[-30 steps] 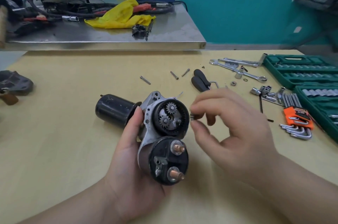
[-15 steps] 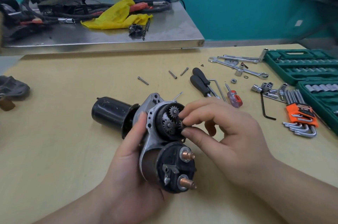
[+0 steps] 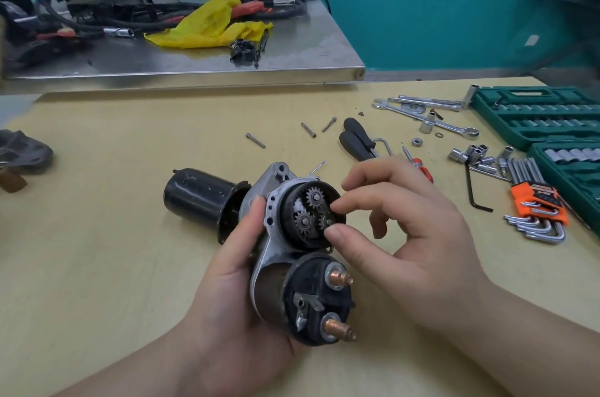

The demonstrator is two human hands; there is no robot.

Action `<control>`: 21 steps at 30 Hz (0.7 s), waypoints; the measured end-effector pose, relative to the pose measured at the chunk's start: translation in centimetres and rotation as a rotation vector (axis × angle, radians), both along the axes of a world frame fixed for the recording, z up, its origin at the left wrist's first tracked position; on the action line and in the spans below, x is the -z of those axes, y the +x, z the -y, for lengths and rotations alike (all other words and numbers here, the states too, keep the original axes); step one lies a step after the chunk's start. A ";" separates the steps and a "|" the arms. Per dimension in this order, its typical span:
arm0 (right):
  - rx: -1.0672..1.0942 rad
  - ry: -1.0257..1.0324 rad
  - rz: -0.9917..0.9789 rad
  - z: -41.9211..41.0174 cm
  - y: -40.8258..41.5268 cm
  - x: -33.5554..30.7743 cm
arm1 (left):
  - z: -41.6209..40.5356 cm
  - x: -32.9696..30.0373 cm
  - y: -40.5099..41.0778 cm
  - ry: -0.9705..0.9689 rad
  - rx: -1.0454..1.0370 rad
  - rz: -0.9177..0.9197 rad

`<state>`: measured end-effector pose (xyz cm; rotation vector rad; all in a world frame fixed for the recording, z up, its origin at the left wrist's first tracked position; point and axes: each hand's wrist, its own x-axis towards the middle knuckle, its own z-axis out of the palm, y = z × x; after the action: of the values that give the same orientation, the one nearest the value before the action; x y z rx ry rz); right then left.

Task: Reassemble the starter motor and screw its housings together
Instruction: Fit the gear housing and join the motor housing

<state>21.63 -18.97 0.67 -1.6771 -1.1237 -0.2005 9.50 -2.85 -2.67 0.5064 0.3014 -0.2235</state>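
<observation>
Left hand (image 3: pixel 233 286) wrapped round the starter motor's drive-end housing (image 3: pixel 276 202), gripping it just above the counter (image 3: pixel 97 266), open gear end turned up toward the person. The solenoid (image 3: pixel 311 299), with its two copper studs, sits on the near side of the housing.

Right hand (image 3: pixel 406 228) at the gear cavity: thumb and forefinger closed in a pinch on the third planetary gear (image 3: pixel 326 220), the right-hand one of the set; other fingers loosely curled. The other two planet gears (image 3: pixel 313 197) look seated beside it.

Step in hand, as I judge it: seating the last planet gear on its pin.

Next calls for pressing it flush, teeth meshed with the ring, then bringing the black motor body (image 3: pixel 194 198), lying just left of the housing, onto it. Three long bolts (image 3: pixel 308 130) lie beyond the housing, unused.
</observation>
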 end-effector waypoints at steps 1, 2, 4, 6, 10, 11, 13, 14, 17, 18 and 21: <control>0.006 -0.004 -0.001 0.0 0.0 0.0 | 0.0 0.2 0.0 0.018 -0.002 0.002; 0.006 -0.008 0.000 0.0 -0.1 0.0 | -0.1 0.3 0.0 0.035 -0.007 0.000; -0.002 -0.015 0.003 0.0 -0.1 0.0 | -0.1 0.5 0.1 0.042 -0.016 -0.002; -0.009 0.000 -0.016 0.0 0.0 0.1 | 0.0 0.5 0.2 0.020 -0.020 0.009; -0.031 0.054 -0.160 0.1 0.3 0.3 | -0.1 0.4 0.2 -0.009 -0.022 0.050; -0.027 0.056 -0.194 0.0 0.4 0.3 | -0.2 0.4 0.2 -0.019 -0.022 0.047; -0.012 0.050 -0.249 -0.1 0.8 0.5 | -0.3 0.5 0.2 -0.029 -0.009 0.048; 0.001 0.048 -0.269 -0.1 1.0 0.6 | -0.4 0.5 0.1 -0.023 0.000 0.056; 0.065 0.033 -0.354 -0.2 1.8 0.9 | -0.2 0.7 -0.2 0.007 -0.010 0.075; 0.087 0.025 -0.388 -0.3 2.2 1.0 | -0.1 0.6 -0.3 0.017 -0.010 0.078; 0.130 -0.008 -0.440 -0.7 3.3 1.3 | 0.3 0.5 -0.5 0.042 0.008 0.128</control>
<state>24.93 -18.22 -0.67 -1.6963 -0.6888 0.0905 8.99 -3.13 -3.15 0.5611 0.1797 -0.1921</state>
